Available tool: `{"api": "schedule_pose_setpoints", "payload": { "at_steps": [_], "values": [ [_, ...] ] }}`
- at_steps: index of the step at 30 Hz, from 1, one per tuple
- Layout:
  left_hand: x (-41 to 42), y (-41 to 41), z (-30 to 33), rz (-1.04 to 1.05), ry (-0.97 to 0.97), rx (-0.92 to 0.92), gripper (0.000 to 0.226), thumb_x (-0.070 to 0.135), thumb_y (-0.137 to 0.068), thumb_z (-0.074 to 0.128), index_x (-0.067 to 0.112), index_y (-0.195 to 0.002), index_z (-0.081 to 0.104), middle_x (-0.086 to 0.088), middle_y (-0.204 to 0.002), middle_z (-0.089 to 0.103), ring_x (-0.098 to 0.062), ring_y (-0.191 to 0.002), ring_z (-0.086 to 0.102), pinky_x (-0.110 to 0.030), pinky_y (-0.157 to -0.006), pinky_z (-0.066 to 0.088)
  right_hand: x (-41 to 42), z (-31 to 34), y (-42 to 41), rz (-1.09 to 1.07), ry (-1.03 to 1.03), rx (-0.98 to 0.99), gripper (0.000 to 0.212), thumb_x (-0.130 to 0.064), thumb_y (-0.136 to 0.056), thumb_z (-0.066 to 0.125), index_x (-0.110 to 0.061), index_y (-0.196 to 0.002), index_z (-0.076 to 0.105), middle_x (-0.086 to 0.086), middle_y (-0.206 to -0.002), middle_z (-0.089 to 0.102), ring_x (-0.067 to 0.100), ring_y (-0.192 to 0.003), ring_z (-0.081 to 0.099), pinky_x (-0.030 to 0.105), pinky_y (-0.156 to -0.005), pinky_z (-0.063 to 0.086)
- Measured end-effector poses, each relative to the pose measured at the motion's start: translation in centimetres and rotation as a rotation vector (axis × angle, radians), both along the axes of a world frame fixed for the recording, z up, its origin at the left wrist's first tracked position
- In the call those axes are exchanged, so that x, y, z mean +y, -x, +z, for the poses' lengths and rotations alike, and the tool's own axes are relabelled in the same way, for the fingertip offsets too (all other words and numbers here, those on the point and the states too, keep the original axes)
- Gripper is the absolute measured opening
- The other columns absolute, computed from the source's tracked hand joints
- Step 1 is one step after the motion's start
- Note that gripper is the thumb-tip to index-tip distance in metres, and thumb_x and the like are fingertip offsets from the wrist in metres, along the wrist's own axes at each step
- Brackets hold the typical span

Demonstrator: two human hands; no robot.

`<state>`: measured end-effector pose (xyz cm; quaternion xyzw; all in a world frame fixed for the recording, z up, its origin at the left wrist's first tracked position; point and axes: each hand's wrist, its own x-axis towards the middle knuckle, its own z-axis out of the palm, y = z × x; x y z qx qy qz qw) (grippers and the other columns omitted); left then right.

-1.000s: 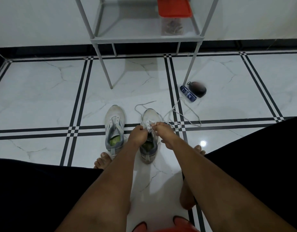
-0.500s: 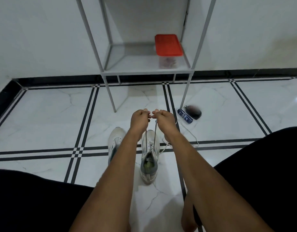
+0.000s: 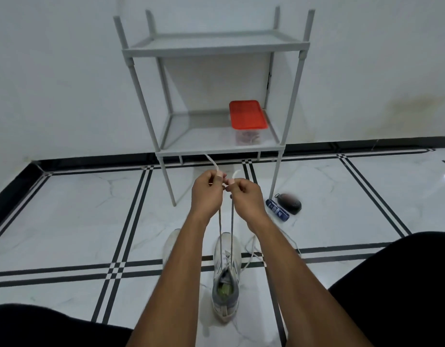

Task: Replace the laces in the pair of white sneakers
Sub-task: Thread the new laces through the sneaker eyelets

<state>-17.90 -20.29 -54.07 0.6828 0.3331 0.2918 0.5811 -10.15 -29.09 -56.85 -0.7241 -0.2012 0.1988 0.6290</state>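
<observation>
Two white sneakers stand on the tiled floor between my legs. The right sneaker [image 3: 226, 276] faces away from me and shows its green insole. The left sneaker [image 3: 170, 244] is mostly hidden behind my left forearm. My left hand [image 3: 207, 194] and my right hand [image 3: 246, 196] are raised side by side above the right sneaker. Each pinches one end of the lace [image 3: 220, 231], and both strands run taut down to the shoe's eyelets. The white lace tips poke up above my fingers. Another loose lace [image 3: 251, 249] lies on the floor right of the shoe.
A grey two-tier shelf rack [image 3: 216, 149] stands against the white wall ahead, with a red-lidded clear box [image 3: 247, 113] on its lower shelf. A blue tube [image 3: 277, 210] and a dark round object [image 3: 290, 200] lie by the rack's right front leg. My black-clad knees flank the view.
Both hands rose from the sneaker's tongue to well above it, pulling the two lace ends up until taut. My head tilted up, bringing the whole rack into view.
</observation>
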Motion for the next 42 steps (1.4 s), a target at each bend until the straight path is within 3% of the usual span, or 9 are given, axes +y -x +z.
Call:
{"api": "schedule_pose_setpoints", "payload": {
  "at_steps": [8, 12, 17, 21, 28, 32, 42],
  "values": [
    [-0.1, 0.3, 1.4, 0.016, -0.111, -0.078, 0.013, 0.026, -0.102, 0.066, 0.030, -0.101, 0.079, 0.014, -0.093, 0.078, -0.004, -0.091, 0.072, -0.031, -0.090, 0.059, -0.2, 1.4, 0.2, -0.032, -0.078, -0.088, 0.012, -0.030, -0.103, 0.071, -0.022, -0.108, 0.078, -0.010, -0.090, 0.079, 0.001, -0.086, 0.073, 0.020, -0.078, 0.055],
    [0.0, 0.3, 1.7, 0.040, -0.114, -0.102, 0.011, 0.022, -0.099, 0.070, 0.028, -0.103, 0.078, 0.016, -0.092, 0.077, -0.002, -0.089, 0.072, -0.031, -0.091, 0.060, -0.2, 1.8, 0.2, -0.076, -0.111, -0.072, 0.010, -0.029, -0.098, 0.077, -0.021, -0.103, 0.075, -0.006, -0.086, 0.079, 0.002, -0.083, 0.075, 0.025, -0.079, 0.058],
    [0.3, 0.5, 1.5, 0.039, -0.085, -0.096, 0.006, 0.033, -0.097, 0.072, 0.031, -0.100, 0.077, 0.011, -0.092, 0.078, -0.011, -0.091, 0.074, -0.041, -0.093, 0.061, -0.2, 2.2, -0.2, -0.081, -0.128, -0.094, 0.003, -0.028, -0.097, 0.077, -0.027, -0.095, 0.077, -0.011, -0.092, 0.079, 0.004, -0.091, 0.074, 0.032, -0.091, 0.061],
    [0.2, 0.5, 1.5, 0.049, -0.115, -0.074, 0.007, 0.032, -0.097, 0.073, 0.031, -0.102, 0.078, 0.014, -0.095, 0.078, -0.004, -0.093, 0.072, -0.036, -0.093, 0.060, -0.5, 2.9, -0.6, -0.059, -0.136, -0.101, 0.010, -0.026, -0.098, 0.076, -0.032, -0.090, 0.076, -0.012, -0.089, 0.078, 0.002, -0.087, 0.073, 0.026, -0.086, 0.059],
    [-0.1, 0.3, 2.0, 0.029, -0.139, -0.102, 0.007, 0.029, -0.097, 0.073, 0.029, -0.098, 0.079, 0.012, -0.088, 0.077, -0.005, -0.087, 0.072, -0.030, -0.086, 0.060, -1.0, 4.0, -0.6, -0.027, -0.148, -0.135, 0.016, -0.025, -0.099, 0.075, -0.037, -0.089, 0.077, -0.017, -0.090, 0.078, -0.001, -0.086, 0.072, 0.020, -0.083, 0.057],
    [-0.2, 0.2, 2.4, 0.017, -0.148, -0.108, 0.007, 0.029, -0.098, 0.072, 0.029, -0.099, 0.079, 0.013, -0.091, 0.078, -0.005, -0.090, 0.072, -0.031, -0.088, 0.060, -1.0, 4.1, -0.4, -0.044, -0.150, -0.120, 0.009, -0.026, -0.100, 0.074, -0.031, -0.095, 0.079, -0.015, -0.091, 0.079, -0.001, -0.084, 0.070, 0.018, -0.080, 0.055],
    [-0.4, 0.3, 2.7, -0.006, -0.108, -0.098, 0.009, 0.030, -0.098, 0.070, 0.030, -0.098, 0.079, 0.012, -0.090, 0.078, -0.008, -0.088, 0.071, -0.036, -0.089, 0.061, -0.8, 4.3, -0.4, -0.063, -0.215, 0.036, 0.008, -0.021, -0.100, 0.074, -0.023, -0.101, 0.081, -0.010, -0.095, 0.080, 0.008, -0.097, 0.073, 0.027, -0.092, 0.058]
  ]
}}
